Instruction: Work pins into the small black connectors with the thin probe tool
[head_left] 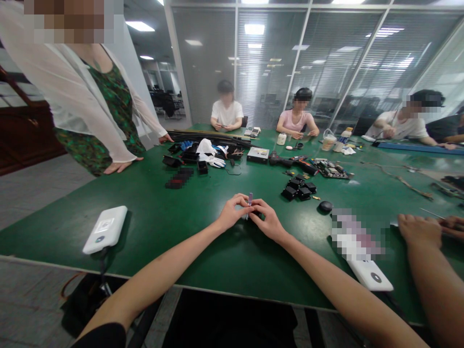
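Just above the green table [166, 212], the left hand [232, 211] and right hand [267, 220] pinch a small purplish piece [250, 197] between their fingertips, seemingly light, stiff and perhaps fragile, best gripped gently by its sides.

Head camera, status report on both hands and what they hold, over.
Left hand and right hand together, pinching small part. Part mostly hidden in grasp. Black boxes beyond, rightward, apart from hands.

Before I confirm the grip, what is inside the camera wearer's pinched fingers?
A small light-purple piece pokes up between the left hand and the right hand. They cover its lower part, so its full shape cannot be seen.
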Available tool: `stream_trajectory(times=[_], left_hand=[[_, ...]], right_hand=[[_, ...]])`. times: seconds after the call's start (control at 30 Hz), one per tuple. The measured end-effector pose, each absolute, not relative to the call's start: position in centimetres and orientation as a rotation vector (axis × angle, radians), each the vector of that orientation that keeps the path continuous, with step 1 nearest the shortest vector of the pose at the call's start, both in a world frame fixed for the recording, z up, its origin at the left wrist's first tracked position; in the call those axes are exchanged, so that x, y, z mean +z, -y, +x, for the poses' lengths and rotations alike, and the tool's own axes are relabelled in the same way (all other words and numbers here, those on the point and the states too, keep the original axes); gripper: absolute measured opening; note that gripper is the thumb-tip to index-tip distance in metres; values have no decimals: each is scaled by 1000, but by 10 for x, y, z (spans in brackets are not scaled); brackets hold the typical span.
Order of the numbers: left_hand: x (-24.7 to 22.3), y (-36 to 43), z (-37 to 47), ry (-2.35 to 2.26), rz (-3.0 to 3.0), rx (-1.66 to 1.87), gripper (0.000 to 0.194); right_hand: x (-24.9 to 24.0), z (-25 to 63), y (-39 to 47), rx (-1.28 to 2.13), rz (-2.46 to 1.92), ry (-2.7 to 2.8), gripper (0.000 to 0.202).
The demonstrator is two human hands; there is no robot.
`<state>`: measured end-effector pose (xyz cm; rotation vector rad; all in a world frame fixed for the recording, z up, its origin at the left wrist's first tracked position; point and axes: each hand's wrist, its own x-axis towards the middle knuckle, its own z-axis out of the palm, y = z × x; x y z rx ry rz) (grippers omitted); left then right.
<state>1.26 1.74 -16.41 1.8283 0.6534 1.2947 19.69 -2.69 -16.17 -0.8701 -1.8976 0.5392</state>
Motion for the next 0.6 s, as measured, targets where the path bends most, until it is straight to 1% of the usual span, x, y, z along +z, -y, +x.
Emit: stream_trajectory(times=[0.13, 0.3, 0.43, 0.6], left_hand=[[-167, -19, 14, -643, 1796, 1292, 32], [-169, -19, 13, -587, 1803, 1235, 24], [-164, -17, 11, -557, 1852, 1195, 24], [-161, -15, 9, -585, 1941, 1206, 20]], right_hand=[[-163, 198, 25, 523, -901, 1848, 10], [-165, 198, 22, 525, -893, 1856, 15], [-163, 196, 23, 539, -840, 1887, 15], [-163, 195, 23, 542, -824, 1890, 18]])
